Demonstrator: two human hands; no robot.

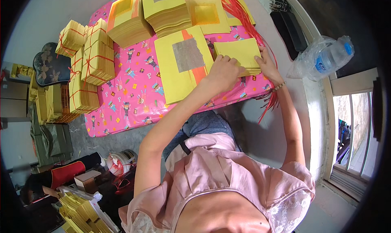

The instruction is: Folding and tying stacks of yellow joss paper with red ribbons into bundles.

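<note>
Head view: L hand (223, 72) lies palm-down, fingers together, pressing the near-left edge of a small yellow paper stack (238, 53). R hand (266, 64) grips the stack's right edge, fingers curled onto it. Stack sits near the right front of the pink patterned table (130, 94), just beside a large yellow sheet w/ silver square (183, 66). Further back: taller yellow stacks (144, 13). Left edge: bundles tied w/ red string (91, 55). Red strings (244, 17) trail off right side. Plastic water bottle (326, 57) on ledge by window. Floor grey concrete.
</note>
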